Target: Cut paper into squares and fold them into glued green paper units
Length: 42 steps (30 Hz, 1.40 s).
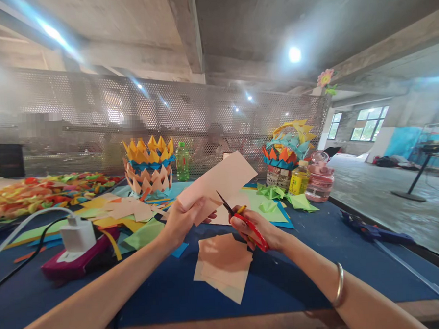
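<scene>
My left hand (181, 218) pinches the pink paper strip (216, 186), held up above the blue surface (167, 285). My right hand (257, 229) grips red scissors (244, 222), blades open at the strip's five-o'clock edge. I'm mid-cutting; next needs a steady closing snip.

No writing to read anywhere in this view. The yellow bottle (299, 181) carries a label, but it is too small and blurred to make out a word. The green bottle (182, 161) has a label band as well, and nothing on it can be read. The white charger (78, 234) on the worktop (167, 290) shows a plain face, no brand visible. The paper strip (220, 184) and the cut sheets (225, 267) are blank, with no print or numbers. The red scissors (244, 219) show no mark either.
</scene>
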Motion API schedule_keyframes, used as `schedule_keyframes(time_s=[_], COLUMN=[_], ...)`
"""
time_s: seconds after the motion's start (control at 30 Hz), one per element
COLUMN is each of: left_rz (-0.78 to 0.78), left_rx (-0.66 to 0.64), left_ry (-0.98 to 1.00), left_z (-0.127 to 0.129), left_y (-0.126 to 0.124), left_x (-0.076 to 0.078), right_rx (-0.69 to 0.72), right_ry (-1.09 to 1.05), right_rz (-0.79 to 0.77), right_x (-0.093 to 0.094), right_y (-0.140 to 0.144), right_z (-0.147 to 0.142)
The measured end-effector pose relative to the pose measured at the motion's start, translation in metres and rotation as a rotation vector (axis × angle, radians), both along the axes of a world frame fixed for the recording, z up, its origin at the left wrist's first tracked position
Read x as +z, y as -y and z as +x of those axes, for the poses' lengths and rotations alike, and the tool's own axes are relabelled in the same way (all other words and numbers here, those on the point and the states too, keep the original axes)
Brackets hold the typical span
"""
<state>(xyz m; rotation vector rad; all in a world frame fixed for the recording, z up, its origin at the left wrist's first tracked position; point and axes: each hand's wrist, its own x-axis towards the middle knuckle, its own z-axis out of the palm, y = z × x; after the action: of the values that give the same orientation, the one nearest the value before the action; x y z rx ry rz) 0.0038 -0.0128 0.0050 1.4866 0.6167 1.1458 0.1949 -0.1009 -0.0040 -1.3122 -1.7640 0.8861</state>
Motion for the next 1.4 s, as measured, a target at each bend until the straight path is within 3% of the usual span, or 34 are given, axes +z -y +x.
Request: schedule_keyframes(time_s=[0.67,1.4], left_rz=[0.012,-0.087], left_rx=[-0.039,-0.001], left_ry=[0.020,0.070], left_z=[0.000,0.003], left_y=[-0.006,0.001], left_x=[-0.006,0.001], right_rx=[0.038,-0.098], right_ry=[-0.001,-0.133], right_rz=[-0.003,0.008], right_x=[0.002,-0.010], right_y=[-0.001,-0.008], right_z=[0.000,-0.003])
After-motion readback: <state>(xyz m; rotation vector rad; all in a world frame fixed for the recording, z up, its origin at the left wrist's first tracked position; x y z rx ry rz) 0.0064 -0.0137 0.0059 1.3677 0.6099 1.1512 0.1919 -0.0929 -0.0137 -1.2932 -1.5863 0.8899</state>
